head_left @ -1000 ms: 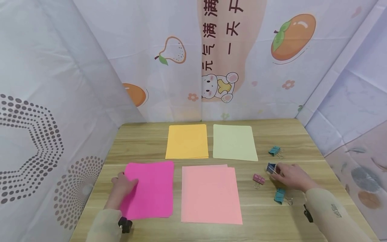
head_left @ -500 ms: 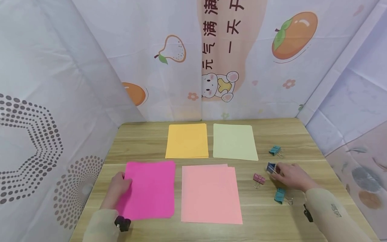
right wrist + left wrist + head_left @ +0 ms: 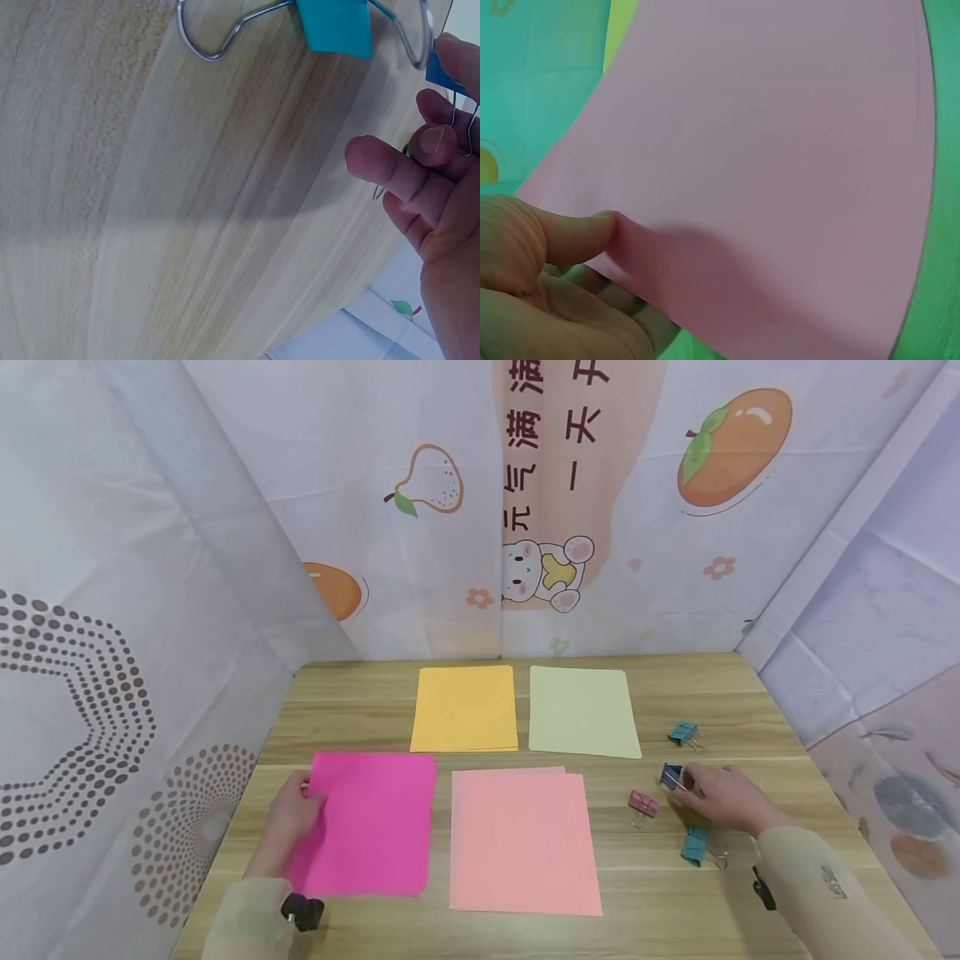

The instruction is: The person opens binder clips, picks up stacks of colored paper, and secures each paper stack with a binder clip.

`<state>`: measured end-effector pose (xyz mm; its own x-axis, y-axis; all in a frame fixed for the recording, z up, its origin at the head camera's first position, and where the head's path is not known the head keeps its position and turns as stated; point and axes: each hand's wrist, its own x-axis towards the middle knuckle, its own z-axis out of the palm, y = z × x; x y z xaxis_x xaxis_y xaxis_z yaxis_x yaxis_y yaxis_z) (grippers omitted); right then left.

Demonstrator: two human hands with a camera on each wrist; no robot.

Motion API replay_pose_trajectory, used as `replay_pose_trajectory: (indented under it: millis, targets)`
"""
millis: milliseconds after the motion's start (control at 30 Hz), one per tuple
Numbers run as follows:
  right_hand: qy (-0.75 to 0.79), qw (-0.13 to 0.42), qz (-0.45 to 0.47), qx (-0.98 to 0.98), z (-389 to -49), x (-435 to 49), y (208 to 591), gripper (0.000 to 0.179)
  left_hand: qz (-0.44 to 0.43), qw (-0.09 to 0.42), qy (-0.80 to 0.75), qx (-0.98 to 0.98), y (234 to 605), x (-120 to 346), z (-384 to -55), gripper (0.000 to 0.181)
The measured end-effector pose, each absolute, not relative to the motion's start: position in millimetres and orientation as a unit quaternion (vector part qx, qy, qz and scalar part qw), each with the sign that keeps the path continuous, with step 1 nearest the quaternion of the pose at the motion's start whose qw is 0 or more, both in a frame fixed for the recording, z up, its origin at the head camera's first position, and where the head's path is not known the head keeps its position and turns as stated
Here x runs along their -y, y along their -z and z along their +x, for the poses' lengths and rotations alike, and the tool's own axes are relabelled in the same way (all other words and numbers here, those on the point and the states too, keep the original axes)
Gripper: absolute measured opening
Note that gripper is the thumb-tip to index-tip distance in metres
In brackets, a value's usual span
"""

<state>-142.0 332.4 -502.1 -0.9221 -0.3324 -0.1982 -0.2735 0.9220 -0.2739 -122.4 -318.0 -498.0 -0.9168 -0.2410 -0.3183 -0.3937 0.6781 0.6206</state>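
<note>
At the left of the table, my left hand (image 3: 292,814) pinches the left edge of the magenta paper (image 3: 375,822). In the left wrist view the thumb lies on top of this paper (image 3: 780,150), with fingers under its slightly raised edge. My right hand (image 3: 727,793) holds a dark blue binder clip (image 3: 670,775) at the right side of the table; its wire handles show among the fingers in the right wrist view. Close by lie a dusty pink binder clip (image 3: 642,803) and a teal binder clip (image 3: 695,846).
Light pink paper (image 3: 523,843) lies beside the magenta paper. Behind are yellow-orange paper (image 3: 465,708) and pale green paper (image 3: 583,710). Another teal binder clip (image 3: 683,732) sits beyond the right hand. Printed curtains (image 3: 420,552) stand around the wooden table (image 3: 637,893).
My left hand has slid left to the edge of the magenta paper and raised it slightly; the paper's far edge now appears higher. The right hand stays at the blue binder clip.
</note>
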Motion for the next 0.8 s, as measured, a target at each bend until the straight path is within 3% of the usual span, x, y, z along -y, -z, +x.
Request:
replay_pose_trajectory:
  millis: [200, 500, 800]
  targets:
    - [0.118, 0.119, -0.166, -0.972, -142.2, -330.8, 499.3, 0.030, -0.166, 0.072, -0.393, -0.902, 494.0, 315.6, -121.4, 0.037]
    - [0.099, 0.105, -0.186, -0.972, -143.0, -328.1, 495.6, 0.028, -0.166, 0.065, -0.442, -0.879, 478.6, 313.9, -121.2, 0.042]
    - [0.100, 0.092, -0.192, -0.972, -144.4, -322.0, 487.5, 0.025, -0.173, 0.015, -0.505, -0.846, 466.3, 309.8, -122.5, 0.040]
